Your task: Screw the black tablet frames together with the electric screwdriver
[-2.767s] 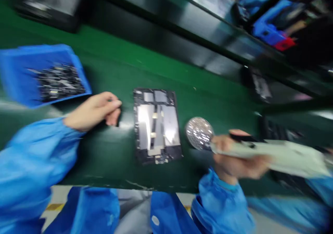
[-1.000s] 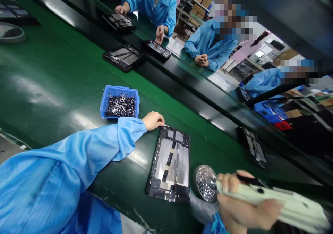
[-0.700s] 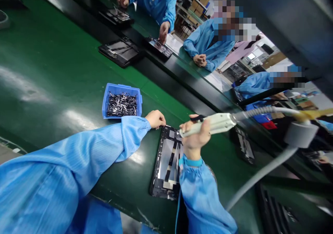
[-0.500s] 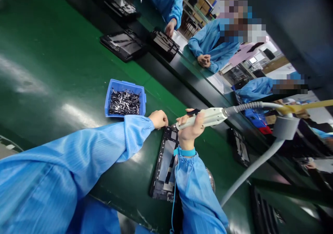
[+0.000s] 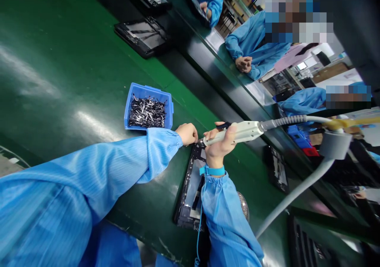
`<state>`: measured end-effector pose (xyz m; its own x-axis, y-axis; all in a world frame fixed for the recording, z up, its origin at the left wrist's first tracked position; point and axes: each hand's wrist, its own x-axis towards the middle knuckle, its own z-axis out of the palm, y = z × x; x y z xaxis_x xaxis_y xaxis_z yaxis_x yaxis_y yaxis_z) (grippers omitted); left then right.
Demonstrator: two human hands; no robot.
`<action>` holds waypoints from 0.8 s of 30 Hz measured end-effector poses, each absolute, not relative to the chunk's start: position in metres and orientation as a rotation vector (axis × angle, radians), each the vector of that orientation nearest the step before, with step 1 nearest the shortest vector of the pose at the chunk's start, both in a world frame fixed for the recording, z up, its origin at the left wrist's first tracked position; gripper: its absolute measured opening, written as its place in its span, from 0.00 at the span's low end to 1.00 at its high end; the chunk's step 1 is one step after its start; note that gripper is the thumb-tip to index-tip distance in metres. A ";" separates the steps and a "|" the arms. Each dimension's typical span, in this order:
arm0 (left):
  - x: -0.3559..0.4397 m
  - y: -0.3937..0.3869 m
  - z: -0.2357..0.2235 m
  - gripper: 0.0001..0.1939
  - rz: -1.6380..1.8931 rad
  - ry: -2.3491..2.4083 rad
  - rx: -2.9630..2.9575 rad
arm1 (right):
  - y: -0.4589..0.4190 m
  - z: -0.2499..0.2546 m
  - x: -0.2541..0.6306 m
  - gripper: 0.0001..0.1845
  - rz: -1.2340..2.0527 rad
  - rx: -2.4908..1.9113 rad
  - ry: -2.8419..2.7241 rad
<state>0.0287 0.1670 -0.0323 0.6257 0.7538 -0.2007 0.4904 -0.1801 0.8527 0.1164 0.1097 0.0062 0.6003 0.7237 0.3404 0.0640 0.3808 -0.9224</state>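
My right hand (image 5: pixel 219 146) is wrapped round a white electric screwdriver (image 5: pixel 245 132), whose tip points left at the upper end of a black tablet-like device (image 5: pixel 194 176). The device lies with its inside exposed, partly covered by my right sleeve. Close to the screwdriver tip, my left hand (image 5: pixel 187 134) is closed with fingertips pinched at the device's upper edge; whatever is between them is too small to make out. Just beyond my left wrist stands a blue bin (image 5: pixel 127 112) full of small black and silver parts.
A round metallic dish (image 5: pixel 243 205) sits partly behind my right sleeve. More opened devices, one at the upper left (image 5: pixel 144 35) and one at the right (image 5: pixel 276 168), lie along the dark line. The screwdriver's cable (image 5: pixel 292 119) runs right. Co-workers in blue sit opposite.
The view has shifted slightly, so bench items appear moved. A co-worker opposite now holds up a device that lay on the line. My hands keep nearly the same pose at the device.
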 end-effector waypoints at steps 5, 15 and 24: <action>0.029 0.167 -0.035 0.07 0.340 1.002 1.838 | 0.109 0.006 0.114 0.23 0.503 -1.113 -0.866; 0.029 0.169 -0.038 0.06 0.350 0.995 1.800 | 0.110 0.003 0.116 0.24 0.525 -1.120 -0.861; 0.030 0.169 -0.039 0.04 0.311 0.976 1.774 | 0.097 0.020 0.126 0.26 0.477 -1.105 -0.779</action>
<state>0.0299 0.1694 -0.0389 0.6353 0.7369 -0.2311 0.4674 -0.1286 0.8747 0.1264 0.0973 0.0201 0.6494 0.6913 0.3169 0.0317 0.3918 -0.9195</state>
